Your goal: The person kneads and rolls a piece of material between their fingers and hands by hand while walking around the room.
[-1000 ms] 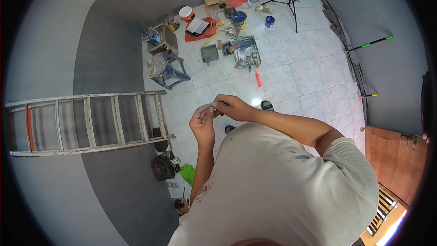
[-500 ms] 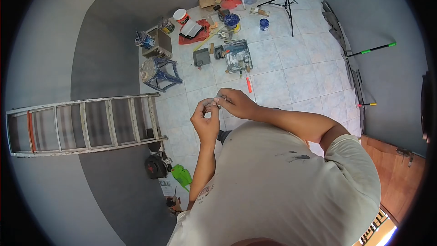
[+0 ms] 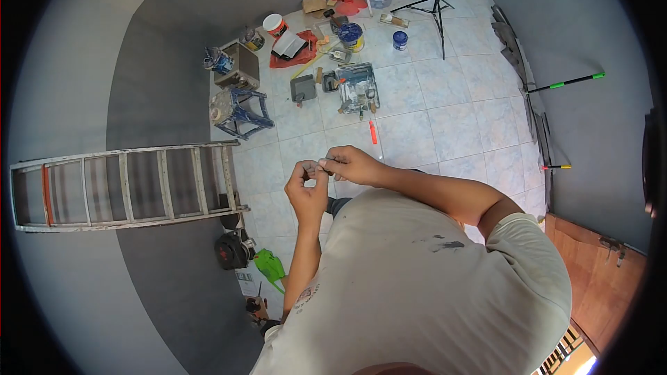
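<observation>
In front of my chest, my left hand (image 3: 306, 191) is raised with thumb and index finger pinched together. My right hand (image 3: 352, 165) meets it from the right, thumb against the left fingertips and the other fingers curled. Whatever lies between the fingertips is too small to make out. Below on the tiled floor are a paint-smeared roller tray (image 3: 359, 89) and a red-handled tool (image 3: 373, 132). Beside the tray are a small black tray (image 3: 331, 82) and a grey square tray (image 3: 303, 89).
A ladder (image 3: 125, 184) leans along the left wall. A paint-spattered stool (image 3: 244, 111), a blue paint bucket (image 3: 351, 36) and a small blue tub (image 3: 400, 40) stand farther off. A tripod (image 3: 436, 7) is at the back, a green-banded pole (image 3: 566, 84) by the right wall.
Both hands have shifted slightly left in view and remain together at the fingertips. The floor items have shifted a little as the camera moved.
</observation>
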{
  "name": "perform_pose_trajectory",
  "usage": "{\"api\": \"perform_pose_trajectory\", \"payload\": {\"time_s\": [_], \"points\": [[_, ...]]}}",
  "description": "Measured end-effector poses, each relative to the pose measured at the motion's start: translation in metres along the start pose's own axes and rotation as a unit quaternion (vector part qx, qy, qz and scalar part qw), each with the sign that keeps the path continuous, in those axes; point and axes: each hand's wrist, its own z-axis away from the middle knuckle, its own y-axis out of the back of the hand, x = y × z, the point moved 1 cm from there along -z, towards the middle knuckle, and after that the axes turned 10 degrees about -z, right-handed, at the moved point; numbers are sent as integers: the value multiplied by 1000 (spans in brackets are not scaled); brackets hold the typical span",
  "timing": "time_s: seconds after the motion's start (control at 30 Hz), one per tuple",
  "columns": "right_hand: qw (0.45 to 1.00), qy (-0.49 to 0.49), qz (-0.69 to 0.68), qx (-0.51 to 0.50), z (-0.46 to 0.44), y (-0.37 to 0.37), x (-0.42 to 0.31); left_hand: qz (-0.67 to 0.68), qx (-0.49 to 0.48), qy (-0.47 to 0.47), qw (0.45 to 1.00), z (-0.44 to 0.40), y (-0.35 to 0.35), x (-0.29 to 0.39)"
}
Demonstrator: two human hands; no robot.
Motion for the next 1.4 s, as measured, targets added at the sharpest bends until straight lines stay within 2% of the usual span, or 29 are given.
{"api": "perform_pose_trajectory", "payload": {"time_s": [0.13, 0.37, 0.53, 0.77, 0.93, 1.03, 1.13, 1.27, 1.37, 1.4], "points": [[998, -51, -43, -8, 9, -2, -9, -11, -7, -4, 1000, -1, 3, 3], [997, -19, -72, -22, -2, -26, 2, 30, 18, 39, 999, 11, 19, -3], [995, -37, -68, -67, -11, -57, 10, -73, 59, 24, 995, 25, 51, -11], [990, -82, -36, -113, -15, -89, 15, -120, 99, 45, 987, 46, 77, -14], [991, -22, 42, -122, -16, -98, 21, -89, 111, 76, 987, 57, 82, -28], [990, 20, 98, -101, -12, -97, 20, -118, 106, 62, 985, 62, 84, -28], [989, -17, 92, -111, -9, -89, 25, -136, 93, 44, 985, 66, 80, -22], [989, -18, 114, -95, -1, -78, 25, -142, 85, 37, 986, 66, 67, -21], [989, 18, 129, -63, 1, -70, 24, -130, 87, 43, 987, 60, 57, -18], [989, 59, 132, -43, 3, -67, 21, -126, 79, 45, 988, 57, 54, -16]]}}
